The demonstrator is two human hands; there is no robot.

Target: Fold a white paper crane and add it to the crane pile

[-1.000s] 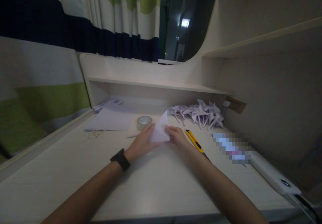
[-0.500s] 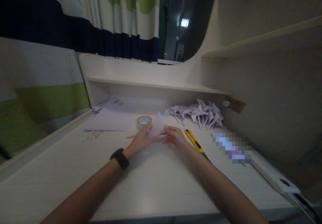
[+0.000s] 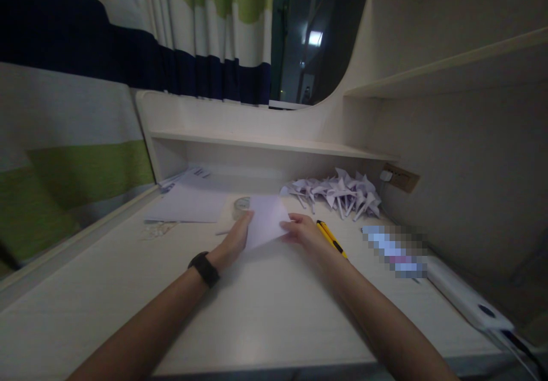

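A small sheet of white paper (image 3: 267,221) is held up between my two hands above the desk. My left hand (image 3: 236,237), with a black watch on the wrist, grips its left edge, thumb on the near face. At the right edge, my right hand (image 3: 302,231) pinches the paper between thumb and fingers. Behind the sheet, a roll of clear tape (image 3: 241,204) is partly covered. A thin white paper stick (image 3: 222,233) lies beside my left hand, and a yellow utility knife (image 3: 331,238) lies just right of my right hand.
Several folded paper pinwheels (image 3: 338,191) are heaped at the back right. A stack of white paper (image 3: 188,201) lies back left, with small scraps (image 3: 157,231) in front. At right are a blurred-out flat object (image 3: 391,251) and a white power strip (image 3: 466,298). A shelf (image 3: 265,144) runs across the back.
The paper was folded into a pointed triangle; now it is opened out into a broader, flatter sheet. My hands have moved slightly apart, still holding it.
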